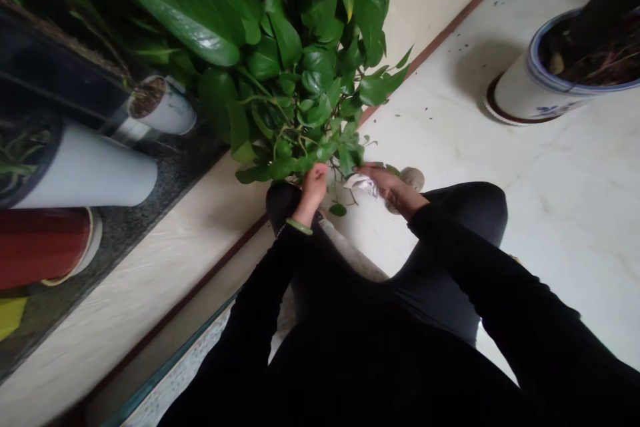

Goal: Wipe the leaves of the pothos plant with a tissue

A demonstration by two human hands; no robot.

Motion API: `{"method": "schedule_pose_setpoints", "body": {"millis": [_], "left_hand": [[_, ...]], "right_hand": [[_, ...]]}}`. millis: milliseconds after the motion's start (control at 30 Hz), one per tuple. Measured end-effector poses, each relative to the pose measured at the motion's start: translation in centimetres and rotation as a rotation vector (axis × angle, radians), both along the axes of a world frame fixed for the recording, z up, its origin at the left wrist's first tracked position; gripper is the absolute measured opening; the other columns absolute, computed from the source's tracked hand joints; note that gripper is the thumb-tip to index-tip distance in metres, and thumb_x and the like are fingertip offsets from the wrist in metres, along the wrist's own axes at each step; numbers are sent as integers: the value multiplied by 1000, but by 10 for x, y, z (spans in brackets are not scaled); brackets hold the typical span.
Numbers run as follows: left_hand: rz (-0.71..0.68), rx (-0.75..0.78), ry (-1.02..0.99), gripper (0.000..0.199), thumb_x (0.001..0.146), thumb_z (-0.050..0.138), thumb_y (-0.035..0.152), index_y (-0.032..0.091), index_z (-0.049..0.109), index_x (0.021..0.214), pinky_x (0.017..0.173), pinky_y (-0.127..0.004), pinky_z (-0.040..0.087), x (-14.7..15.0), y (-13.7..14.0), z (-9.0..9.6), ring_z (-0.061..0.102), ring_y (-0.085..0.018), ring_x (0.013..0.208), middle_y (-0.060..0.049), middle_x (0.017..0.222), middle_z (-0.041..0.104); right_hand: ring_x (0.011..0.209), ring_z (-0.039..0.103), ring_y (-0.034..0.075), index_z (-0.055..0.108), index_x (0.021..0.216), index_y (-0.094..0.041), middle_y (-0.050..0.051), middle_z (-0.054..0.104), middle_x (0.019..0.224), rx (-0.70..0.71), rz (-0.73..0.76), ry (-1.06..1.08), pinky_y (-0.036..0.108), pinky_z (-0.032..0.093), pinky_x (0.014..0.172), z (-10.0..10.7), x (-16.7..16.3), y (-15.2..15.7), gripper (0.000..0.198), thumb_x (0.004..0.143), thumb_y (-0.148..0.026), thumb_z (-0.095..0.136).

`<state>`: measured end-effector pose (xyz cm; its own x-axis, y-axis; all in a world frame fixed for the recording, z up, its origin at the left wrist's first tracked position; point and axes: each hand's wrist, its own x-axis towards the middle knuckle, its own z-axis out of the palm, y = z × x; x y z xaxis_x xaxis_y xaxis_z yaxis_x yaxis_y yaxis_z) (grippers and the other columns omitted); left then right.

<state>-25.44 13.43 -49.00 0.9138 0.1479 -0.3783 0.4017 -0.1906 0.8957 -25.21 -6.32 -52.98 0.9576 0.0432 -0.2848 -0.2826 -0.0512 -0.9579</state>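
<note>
A leafy green vine plant (320,73) with glossy leaves hangs down in front of me. At its lower tips is my left hand (314,185), fingers curled closed against the foliage; what they grip is hidden. A green bangle (299,226) circles that wrist. My right hand (387,185) is closed on a crumpled white cloth or tissue (363,183), close beside a low leaf (349,159). Below and between the hands dangles a single round leaf (339,209).
Left, a dark stone ledge (165,177) bears a white pot (100,167), a small white pot (173,110) and a red pot (43,247). A blue-rimmed white planter (520,83) stands on the pale floor (450,147) at right. Dark specks lie near it.
</note>
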Motion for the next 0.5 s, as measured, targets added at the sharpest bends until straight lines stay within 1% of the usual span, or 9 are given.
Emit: {"method": "schedule_pose_setpoints", "body": {"millis": [33, 100, 133, 200, 267, 300, 367, 433, 500], "left_hand": [[78, -157, 23, 20, 93, 55, 12, 19, 73, 99, 123, -38, 46, 8, -1, 3, 69, -20, 128, -10, 123, 79], [147, -443, 114, 27, 99, 49, 18, 18, 73, 110, 122, -40, 48, 23, -8, 8, 70, -20, 129, -12, 128, 78], [154, -544, 157, 31, 102, 45, 19, 17, 73, 115, 122, -42, 48, 29, -13, 9, 70, -20, 130, -13, 130, 78], [153, -660, 187, 37, 106, 38, 20, 19, 72, 119, 122, -46, 50, 39, -24, 9, 69, -21, 135, -13, 131, 78], [149, -710, 157, 38, 108, 36, 22, 22, 71, 122, 121, -48, 51, 46, -35, 5, 67, -23, 138, -10, 130, 79], [154, -712, 142, 37, 109, 37, 22, 23, 70, 124, 120, -48, 52, 48, -40, 2, 66, -23, 140, -9, 130, 80], [178, -686, 110, 36, 108, 40, 23, 24, 69, 130, 119, -47, 54, 51, -47, -4, 66, -23, 140, -7, 131, 79], [191, -675, 90, 36, 108, 42, 21, 23, 67, 134, 117, -43, 55, 51, -51, -10, 67, -22, 139, -7, 132, 79], [189, -698, 81, 37, 107, 42, 21, 21, 66, 136, 117, -41, 55, 50, -54, -15, 69, -21, 136, -7, 133, 79]], "right_hand": [[77, 75, 24, 69, 84, -23, 8, 77, 81, 52, 3, 51, 42, 66, 72, -1, -1, 0, 18, 85, -36, 80], [74, 73, 22, 68, 80, -25, 5, 76, 79, 172, -8, 131, 40, 65, 72, -5, -3, 0, 27, 77, -42, 88], [72, 72, 21, 68, 79, -25, 3, 75, 78, 230, -17, 164, 39, 65, 73, -7, -4, 0, 32, 72, -45, 92], [70, 70, 19, 68, 80, -25, 0, 74, 77, 304, -31, 205, 37, 63, 73, -11, -5, 2, 42, 61, -50, 97], [68, 68, 17, 69, 81, -24, -1, 74, 77, 306, -32, 212, 35, 62, 73, -14, -4, 2, 47, 57, -53, 97], [69, 68, 17, 69, 83, -23, -1, 73, 78, 303, -38, 211, 35, 61, 73, -14, -4, 2, 48, 58, -53, 97], [70, 69, 18, 67, 90, -23, -1, 73, 80, 286, -103, 217, 34, 60, 71, -14, -8, 0, 50, 61, -52, 96], [71, 70, 19, 65, 98, -23, 0, 72, 83, 256, -196, 237, 35, 60, 69, -9, -22, -3, 55, 63, -52, 96], [72, 71, 20, 65, 101, -24, 1, 72, 84, 231, -215, 256, 35, 60, 68, 0, -40, -6, 59, 63, -54, 97]]}}
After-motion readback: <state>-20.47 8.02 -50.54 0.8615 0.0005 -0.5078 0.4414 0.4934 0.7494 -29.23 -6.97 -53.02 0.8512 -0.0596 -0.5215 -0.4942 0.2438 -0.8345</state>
